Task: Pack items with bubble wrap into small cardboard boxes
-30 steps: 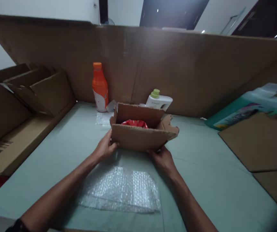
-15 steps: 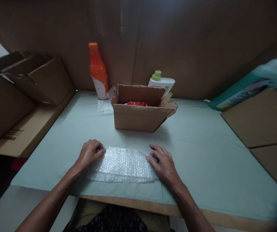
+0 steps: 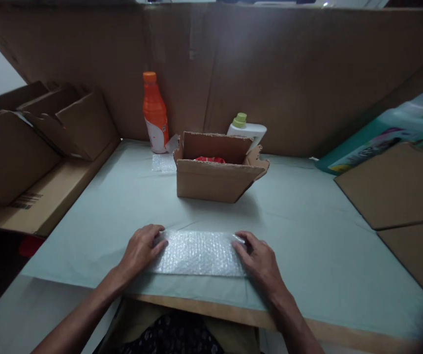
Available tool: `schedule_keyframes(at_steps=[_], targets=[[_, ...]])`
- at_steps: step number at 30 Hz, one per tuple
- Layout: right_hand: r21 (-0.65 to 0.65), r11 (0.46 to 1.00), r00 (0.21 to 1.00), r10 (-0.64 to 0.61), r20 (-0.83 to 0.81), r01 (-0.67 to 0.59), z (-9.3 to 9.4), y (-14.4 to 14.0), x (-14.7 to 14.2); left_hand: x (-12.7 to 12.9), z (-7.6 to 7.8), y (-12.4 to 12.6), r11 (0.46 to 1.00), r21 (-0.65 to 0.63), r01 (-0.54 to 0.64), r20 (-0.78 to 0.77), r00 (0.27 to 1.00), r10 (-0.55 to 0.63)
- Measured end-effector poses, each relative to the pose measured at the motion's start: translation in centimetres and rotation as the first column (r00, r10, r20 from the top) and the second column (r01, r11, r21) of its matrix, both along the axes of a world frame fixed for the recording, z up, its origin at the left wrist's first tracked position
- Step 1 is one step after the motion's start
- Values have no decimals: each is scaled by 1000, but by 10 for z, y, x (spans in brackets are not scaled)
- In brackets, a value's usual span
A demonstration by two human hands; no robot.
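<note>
A sheet of bubble wrap [image 3: 198, 253] lies flat on the pale green table [image 3: 307, 246] near its front edge. My left hand [image 3: 142, 248] rests on the sheet's left end and my right hand [image 3: 259, 258] on its right end, fingers bent over the edges. Beyond them stands a small open cardboard box [image 3: 217, 174] with something red [image 3: 209, 159] inside. No hand touches the box.
An orange bottle [image 3: 155, 114] and a white bottle with a green cap [image 3: 246, 129] stand behind the box against a cardboard wall. Folded cartons [image 3: 30, 142] lie at the left, flat cardboard sheets [image 3: 399, 187] and a teal package [image 3: 384, 140] at the right. A small bubble wrap piece [image 3: 163, 162] lies beside the orange bottle.
Both hands left the cardboard box and came back to the bubble wrap sheet, now lying on its two ends. The box stays where it was set down.
</note>
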State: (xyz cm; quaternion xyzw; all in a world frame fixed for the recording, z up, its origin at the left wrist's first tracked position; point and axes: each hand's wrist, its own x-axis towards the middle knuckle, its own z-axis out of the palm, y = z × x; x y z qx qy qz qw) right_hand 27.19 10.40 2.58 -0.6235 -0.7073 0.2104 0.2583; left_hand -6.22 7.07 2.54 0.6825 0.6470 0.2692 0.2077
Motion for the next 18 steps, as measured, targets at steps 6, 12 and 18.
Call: schedule_keyframes(at_steps=[6,12,18], targets=[[133,990,998,-49,-35,54,0,19,15,-3,19,47,981,190,-39,104,994,19],[122,987,947,-57,-315,100,16,109,0,31,40,147,989,144,38,463,881,-101],[88,980,928,-136,-348,177,-7,100,0,48,9,117,989,147,32,499,861,-102]])
